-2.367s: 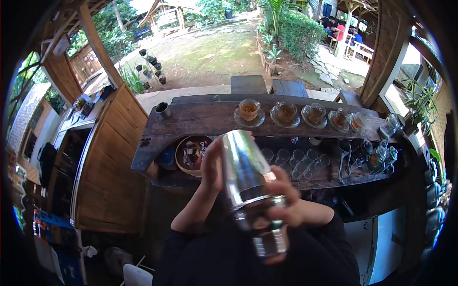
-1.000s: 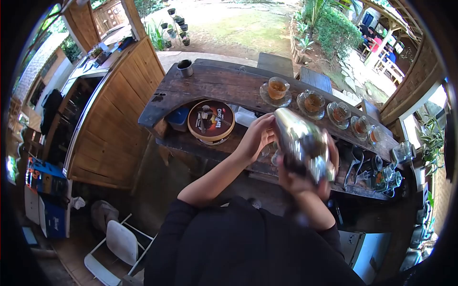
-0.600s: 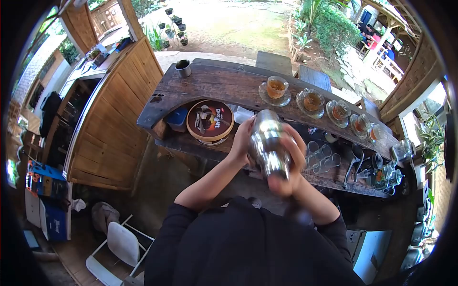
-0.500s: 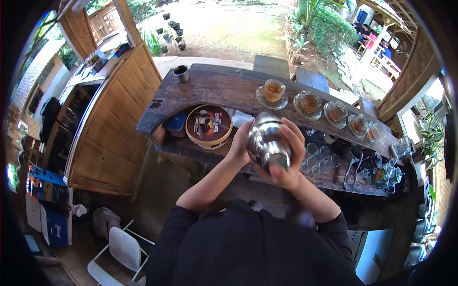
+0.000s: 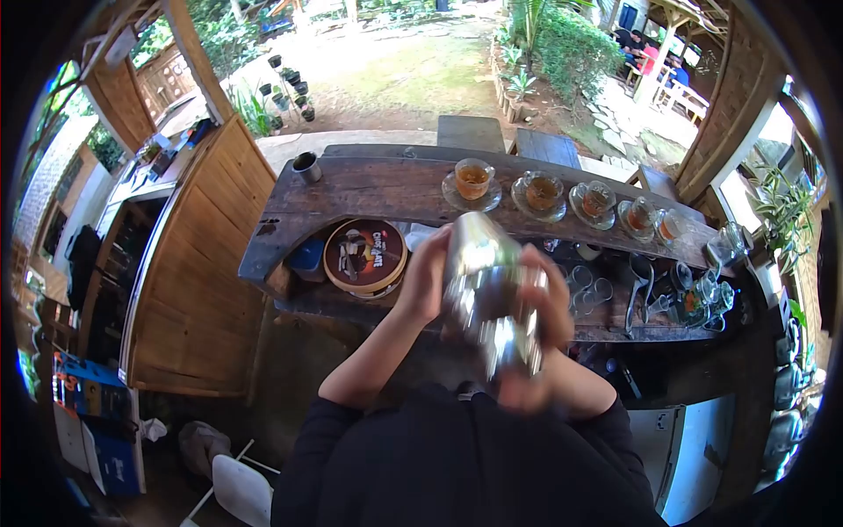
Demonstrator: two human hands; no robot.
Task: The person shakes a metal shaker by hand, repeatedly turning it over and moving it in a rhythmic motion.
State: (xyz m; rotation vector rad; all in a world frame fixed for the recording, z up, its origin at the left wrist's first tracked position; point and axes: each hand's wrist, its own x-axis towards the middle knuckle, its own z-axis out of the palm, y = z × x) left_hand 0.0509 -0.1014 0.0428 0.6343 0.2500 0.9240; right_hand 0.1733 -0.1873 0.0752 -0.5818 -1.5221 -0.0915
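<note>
A shiny metal shaker (image 5: 493, 294), blurred by motion, is held between both hands in front of my chest. My left hand (image 5: 428, 272) wraps its left side near the wide end. On the right side, my right hand (image 5: 546, 312) grips it, with fingers around the body and the palm low by the narrow end. Beyond it, glass cups of amber drink stand on saucers along the wooden counter (image 5: 369, 180), the nearest cup (image 5: 472, 180) just above the shaker.
A metal cup (image 5: 307, 167) stands at the counter's left end. Below are a round chocolate tin (image 5: 364, 255), empty glasses (image 5: 590, 290) and a glass pitcher (image 5: 727, 246). A white chair (image 5: 241, 492) is at lower left. People sit in the far background.
Both hands have brought the shaker slightly lower, and its narrow end now points more downward toward me. The view has shifted, so the counter appears lower and further left.
</note>
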